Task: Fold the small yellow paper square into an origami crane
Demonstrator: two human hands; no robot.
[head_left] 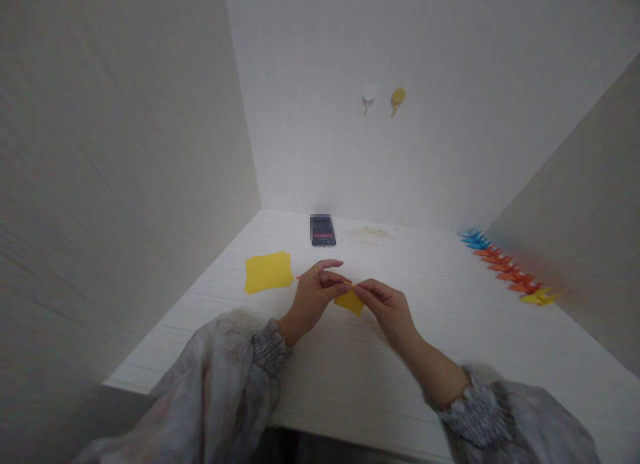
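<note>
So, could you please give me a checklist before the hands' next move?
1. Small yellow paper piece held by left hand and right hand: ok, both pinch it.
2. Its upper edge aligned: cannot tell, fingers cover most.
3. Stack of yellow paper sheets clear of hands: ok, to their left.
4. Dark rectangular phone clear of hands: ok, beyond them.
5. Blue, orange and yellow folded-paper figures clear of hands: ok, far right.

1. My left grip (315,291) and right grip (394,307) partly hide the upper edge of the yellow paper (350,302), below the frame's centre.
2. The phone (323,231), mid-frame, is pixelated past reading.
3. The bottom edge cuts off my sleeves (220,377).
4. Creases in the folded figures (510,269), right, are too small to tell.
</note>
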